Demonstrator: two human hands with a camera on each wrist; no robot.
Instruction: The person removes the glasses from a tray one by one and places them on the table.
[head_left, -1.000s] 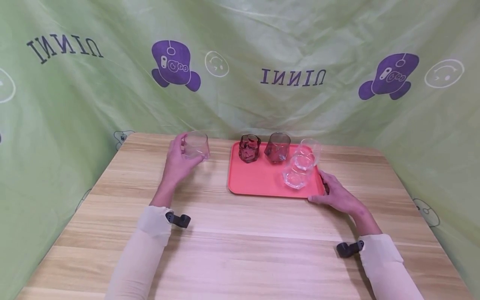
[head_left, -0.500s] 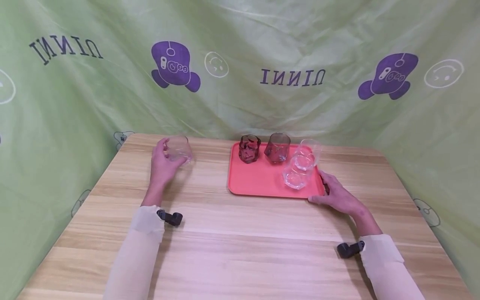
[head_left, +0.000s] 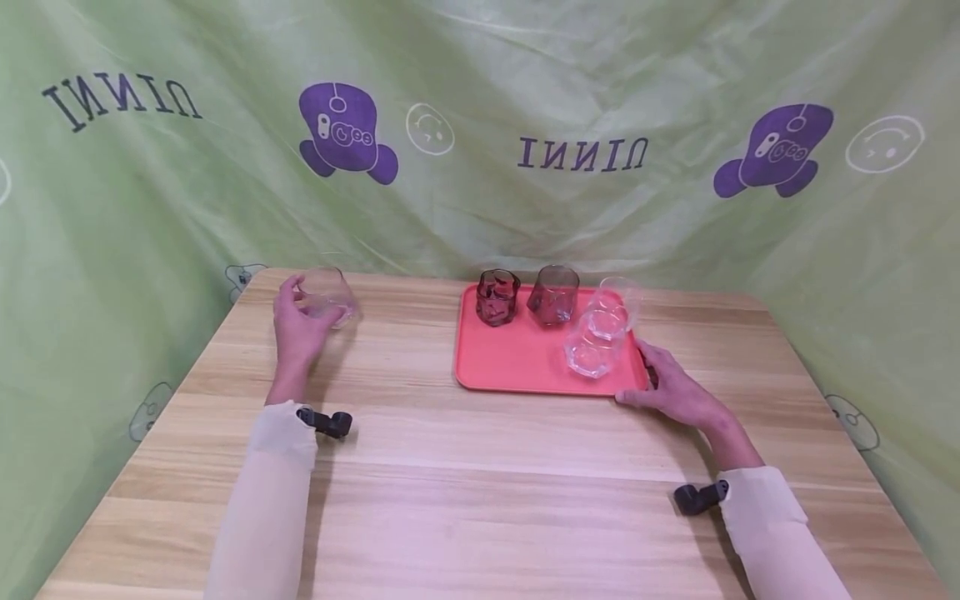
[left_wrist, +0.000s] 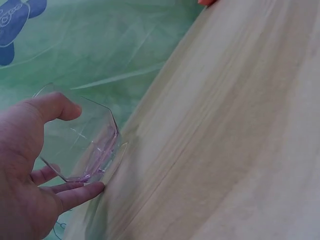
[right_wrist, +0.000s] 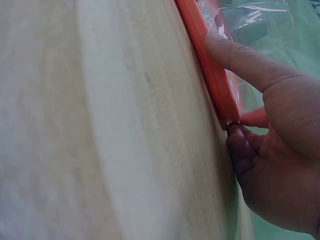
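At the back left of the table, my left hand [head_left: 300,325] holds a clear drinking glass [head_left: 335,293] by its sides. The left wrist view has the thumb across the upper side of this glass [left_wrist: 92,142] and fingertips beneath, with the glass tilted in that view. Over on the right, my right hand [head_left: 678,392] grips the near right corner of a red tray [head_left: 502,362]. Up close in the right wrist view, the thumb lies along the rim of the tray [right_wrist: 216,82] and the other fingers curl at its outer edge.
On the tray stand a dark purple-tinted glass [head_left: 497,298], another tinted glass [head_left: 553,298] and two clear glasses, the nearer clear glass [head_left: 588,357] overlapping the farther one in view. A green printed curtain [head_left: 465,208] hangs close behind the wooden table [head_left: 465,492].
My left hand has carried the clear glass leftward, away from the tray, toward the table's back left corner. My right hand and the tray have stayed in place.
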